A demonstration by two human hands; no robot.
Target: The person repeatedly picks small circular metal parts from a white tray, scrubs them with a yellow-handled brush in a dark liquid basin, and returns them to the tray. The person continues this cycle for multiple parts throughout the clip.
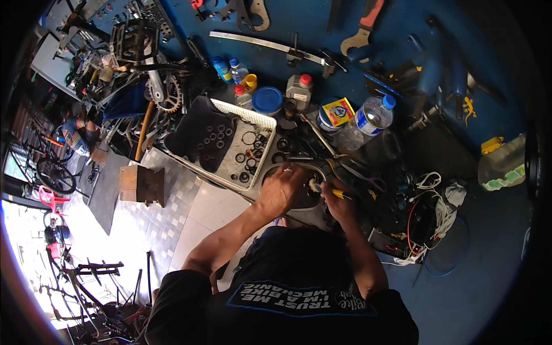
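Note:
Over a small pale basin (268,172) with dark contents, my two hands work close together. My left hand (282,187) reaches in at the basin's left side, its fingers curled down; whatever they grip is hidden beneath them. At the right rim, my right hand (336,198) is closed around a brush (342,195) with a yellow and black handle. Its pale bristles (314,184) point left into the basin, close to my left fingers. Left of the basin stands a white plastic basket (221,182) holding a dark cloth (198,135) with several rings, and more loose rings and bearings.
Behind the basin are a large clear bottle with a blue cap (374,118), a yellow packet (338,112), a blue-lidded tub (267,100) and a red-capped bottle (299,89). Scissors (365,175) lie to the right. Tangled cables (440,215) sit farther right; tools hang on the blue wall.

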